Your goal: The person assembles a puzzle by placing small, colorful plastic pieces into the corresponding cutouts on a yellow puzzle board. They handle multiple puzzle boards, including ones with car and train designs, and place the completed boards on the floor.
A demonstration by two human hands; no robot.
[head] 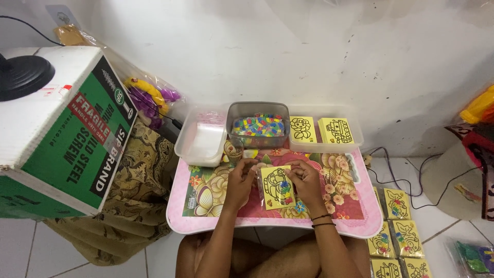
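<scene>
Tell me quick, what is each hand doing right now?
Left hand: closed on the left edge of the yellow card.
Right hand: closed on the same card's right edge.

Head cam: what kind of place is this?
Probably a home floor used for piecework packing, not a workshop. Both hands hold a yellow picture card over a low floral lap table on white tile; finished cards lie on the floor, and a cardboard box stands alongside.

A small pink floral table (206,206) carries three clear plastic tubs (201,138) along its far edge.
</scene>
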